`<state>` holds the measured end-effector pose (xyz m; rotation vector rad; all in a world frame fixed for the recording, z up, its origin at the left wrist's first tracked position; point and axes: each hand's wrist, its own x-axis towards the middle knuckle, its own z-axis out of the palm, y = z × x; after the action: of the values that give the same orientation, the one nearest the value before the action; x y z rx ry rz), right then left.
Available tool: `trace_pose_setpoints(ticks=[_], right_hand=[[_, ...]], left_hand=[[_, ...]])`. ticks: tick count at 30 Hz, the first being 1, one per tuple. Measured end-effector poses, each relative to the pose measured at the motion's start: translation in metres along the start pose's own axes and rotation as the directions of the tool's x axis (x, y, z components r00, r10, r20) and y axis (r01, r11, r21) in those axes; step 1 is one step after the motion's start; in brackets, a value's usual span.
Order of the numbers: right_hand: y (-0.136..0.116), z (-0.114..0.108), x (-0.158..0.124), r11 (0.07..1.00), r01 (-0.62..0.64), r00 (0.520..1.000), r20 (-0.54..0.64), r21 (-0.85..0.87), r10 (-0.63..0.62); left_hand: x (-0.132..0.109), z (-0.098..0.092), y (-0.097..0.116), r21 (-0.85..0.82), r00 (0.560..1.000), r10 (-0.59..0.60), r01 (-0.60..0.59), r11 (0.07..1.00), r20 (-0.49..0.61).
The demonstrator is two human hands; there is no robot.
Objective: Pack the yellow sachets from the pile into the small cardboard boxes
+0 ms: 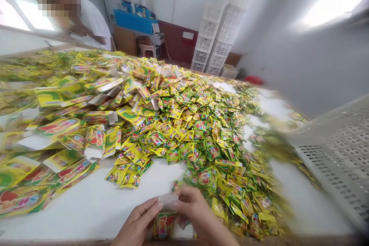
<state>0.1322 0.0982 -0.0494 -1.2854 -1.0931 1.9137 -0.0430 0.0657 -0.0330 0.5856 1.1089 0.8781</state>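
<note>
At the front edge of the table, a small yellow and green printed carton [163,226] with a white top flap is between my hands. My left hand [140,219] is closed around its left side, the thumb and fingers at the flap. From the right, my right hand [193,208] pinches the flap's other edge with bent fingers. A bit of green wrapper shows by my right fingertips; whether they touch it I cannot tell. Just ahead lies a heap of small shiny candy packets [198,138]. Several flattened or open-ended cartons [95,140] are piled to the left.
A white perforated plastic crate [337,157] stands on the right side of the white table [95,215]. Across the table at far left is another person [93,23]. Behind are tall stacks of white crates [215,38], a blue-topped desk [134,21] and a stool [147,48].
</note>
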Motion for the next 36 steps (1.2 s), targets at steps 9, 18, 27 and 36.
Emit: trace_pose_setpoints(ticks=[9, 18, 27, 36], right_hand=[[0.005, 0.009, 0.012, 0.958, 0.267, 0.960, -0.055, -0.109, -0.274], [0.012, 0.012, 0.021, 0.989, 0.150, 0.971, -0.189, 0.018, -0.144], [0.007, 0.003, -0.003, 0.743, 0.495, 0.808, -0.077, -0.450, -0.585], [0.004, 0.001, 0.013, 0.942, 0.203, 0.970, -0.075, -0.268, -0.230]], left_hand=[[0.016, -0.022, 0.001, 0.330, 0.956, 0.213, -0.139, 0.934, -0.201], [0.025, -0.026, -0.009, 0.490, 0.926, 0.374, -0.305, 0.817, -0.046], [0.027, -0.035, -0.011, 0.587, 0.823, 0.542, -0.526, 0.616, 0.169], [0.026, -0.034, -0.021, 0.532, 0.877, 0.465, -0.455, 0.714, 0.125]])
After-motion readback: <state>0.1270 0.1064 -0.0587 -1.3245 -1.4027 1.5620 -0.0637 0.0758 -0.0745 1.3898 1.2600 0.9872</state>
